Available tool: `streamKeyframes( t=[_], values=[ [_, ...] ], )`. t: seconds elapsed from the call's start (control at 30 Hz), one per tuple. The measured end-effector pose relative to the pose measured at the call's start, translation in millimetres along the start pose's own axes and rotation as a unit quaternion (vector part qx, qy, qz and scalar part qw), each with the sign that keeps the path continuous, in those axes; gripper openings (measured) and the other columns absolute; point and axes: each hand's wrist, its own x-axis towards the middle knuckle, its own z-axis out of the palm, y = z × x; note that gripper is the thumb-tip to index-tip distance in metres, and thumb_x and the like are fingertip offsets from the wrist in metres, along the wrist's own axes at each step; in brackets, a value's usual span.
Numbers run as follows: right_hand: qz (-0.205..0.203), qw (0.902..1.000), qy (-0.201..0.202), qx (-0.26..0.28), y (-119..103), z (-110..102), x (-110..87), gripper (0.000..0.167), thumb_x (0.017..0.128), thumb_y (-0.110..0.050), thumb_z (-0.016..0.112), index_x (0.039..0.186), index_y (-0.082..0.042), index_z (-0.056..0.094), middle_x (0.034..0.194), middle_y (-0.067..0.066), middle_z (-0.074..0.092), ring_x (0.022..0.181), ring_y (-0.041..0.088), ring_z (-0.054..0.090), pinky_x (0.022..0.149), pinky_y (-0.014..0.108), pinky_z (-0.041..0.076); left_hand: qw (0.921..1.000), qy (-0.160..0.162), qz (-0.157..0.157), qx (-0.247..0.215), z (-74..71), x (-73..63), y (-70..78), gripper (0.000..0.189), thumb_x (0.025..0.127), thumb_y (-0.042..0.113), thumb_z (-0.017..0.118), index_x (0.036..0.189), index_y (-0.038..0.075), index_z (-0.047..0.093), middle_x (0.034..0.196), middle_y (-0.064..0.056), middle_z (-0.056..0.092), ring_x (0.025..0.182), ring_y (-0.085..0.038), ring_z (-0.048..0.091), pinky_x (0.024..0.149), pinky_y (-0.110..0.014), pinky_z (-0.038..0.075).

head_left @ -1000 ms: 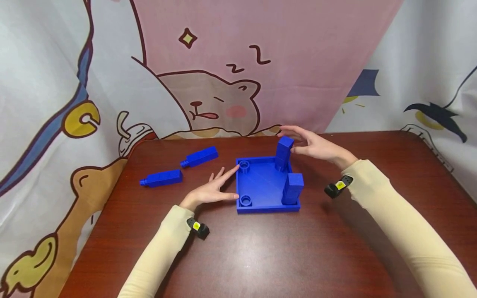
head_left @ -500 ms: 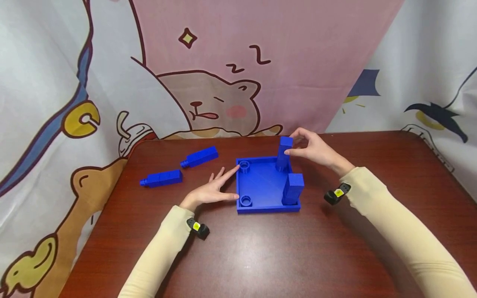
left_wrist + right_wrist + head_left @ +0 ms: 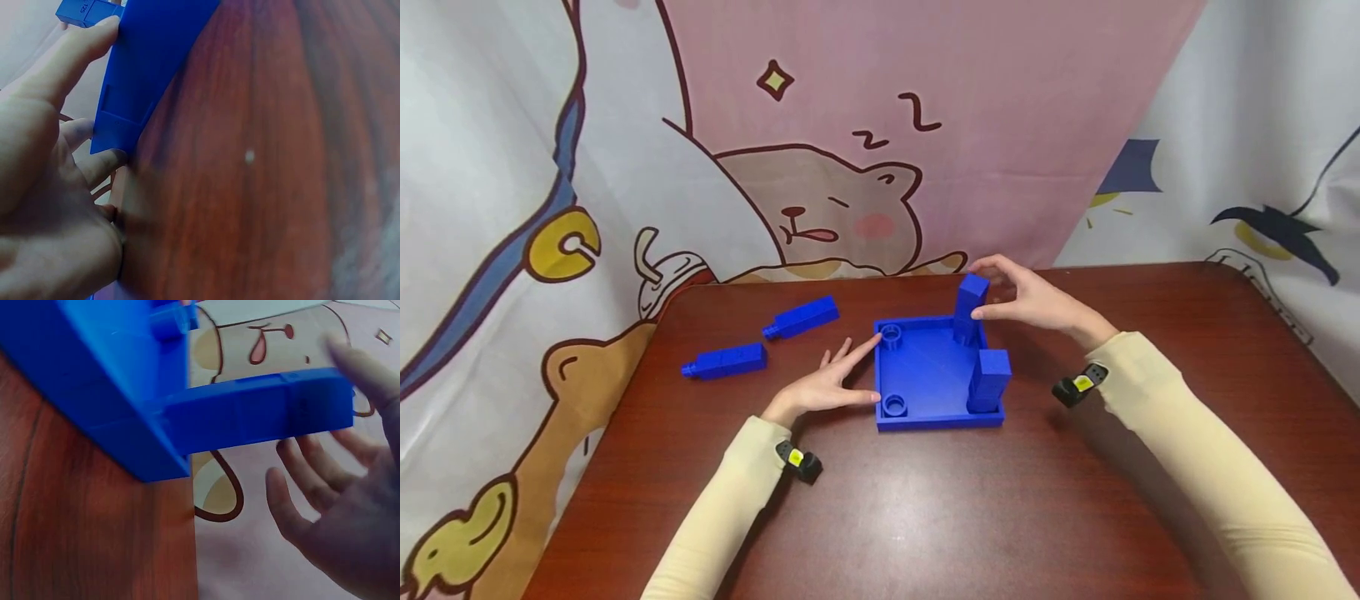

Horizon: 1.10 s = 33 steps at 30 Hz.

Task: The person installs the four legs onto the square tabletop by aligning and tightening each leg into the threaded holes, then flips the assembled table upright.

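A square blue tray (image 3: 925, 422) lies on the table. My left hand (image 3: 823, 386) is spread against its left side, with fingertips and thumb at the wall, as the left wrist view also shows. Two square blue posts stand at the tray's right corners: a far post (image 3: 972, 304) and a near post (image 3: 991, 379). My right hand (image 3: 1026, 298) is around the far post's upper part, fingers loosely bent behind it. In the right wrist view the thumb (image 3: 359, 365) stands a little off this post (image 3: 262, 409), with the fingers close along its other side.
Two round blue sockets, a far one (image 3: 891, 336) and a near one (image 3: 894, 406), sit in the tray's left corners. Two loose blue posts with threaded ends, one farther (image 3: 802, 317) and one nearer (image 3: 726, 362), lie left of the tray. A printed cloth (image 3: 1000, 125) hangs behind the table.
My right hand has come round the far post, its thumb now in front. The far post has turned one way and back about its upright axis. My left hand stays put.
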Motion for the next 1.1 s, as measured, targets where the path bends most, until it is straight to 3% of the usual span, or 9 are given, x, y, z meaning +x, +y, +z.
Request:
streamKeyframes(
  t=[0.13,0.3,0.57,0.8,1.1],
  values=[
    [-0.039,0.9958,-0.068,0.048,2,-6,1.4,0.064,0.091,-0.002,0.064,0.146,-0.005,0.033,0.145,0.016,0.04,0.135,0.034,0.034,0.103,0.059,0.03,1.0,0.001,0.001,0.001,1.6,-0.1,-0.5,0.09,0.09,0.042,0.066,0.157,0.028,0.007,0.161,0.001,0.011,0.145,-0.031,-0.01,0.11,-0.055,-0.011],
    [-0.042,0.9944,-0.085,0.045,0,-9,3.5,0.052,0.094,0.0,0.059,0.142,-0.003,0.04,0.142,0.018,0.045,0.133,0.032,0.038,0.104,0.054,0.033,1.0,0.003,0.005,-0.002,1.9,-0.1,-0.6,0.09,0.09,0.039,0.067,0.157,0.027,0.007,0.161,0.002,0.01,0.144,-0.032,-0.01,0.11,-0.056,-0.011],
    [-0.002,0.9997,0.016,0.016,0,-3,6.0,0.032,0.085,-0.007,0.074,0.113,-0.002,0.058,0.109,0.013,0.066,0.102,0.024,0.061,0.086,0.028,0.048,1.0,-0.003,0.005,0.002,1.2,-0.5,-0.2,0.089,0.091,0.041,0.065,0.157,0.027,0.006,0.161,0.001,0.009,0.144,-0.032,-0.011,0.109,-0.056,-0.012],
    [-0.008,0.995,0.087,-0.048,-6,4,6.0,0.034,0.078,-0.017,0.083,0.102,-0.006,0.062,0.094,0.008,0.068,0.087,0.021,0.064,0.08,0.038,0.05,1.0,-0.002,0.003,-0.003,0.8,0.3,0.5,0.089,0.092,0.038,0.065,0.157,0.026,0.005,0.161,0.0,0.008,0.144,-0.031,-0.012,0.109,-0.055,-0.014],
    [0.0,0.9885,0.139,-0.058,-5,10,5.5,0.034,0.071,-0.015,0.087,0.095,-0.007,0.064,0.089,0.007,0.068,0.079,0.02,0.063,0.068,0.023,0.048,1.0,0.004,0.004,-0.001,1.3,0.1,2.5,0.09,0.092,0.035,0.067,0.157,0.024,0.006,0.161,0.0,0.008,0.144,-0.033,-0.011,0.108,-0.056,-0.014]
  ],
)
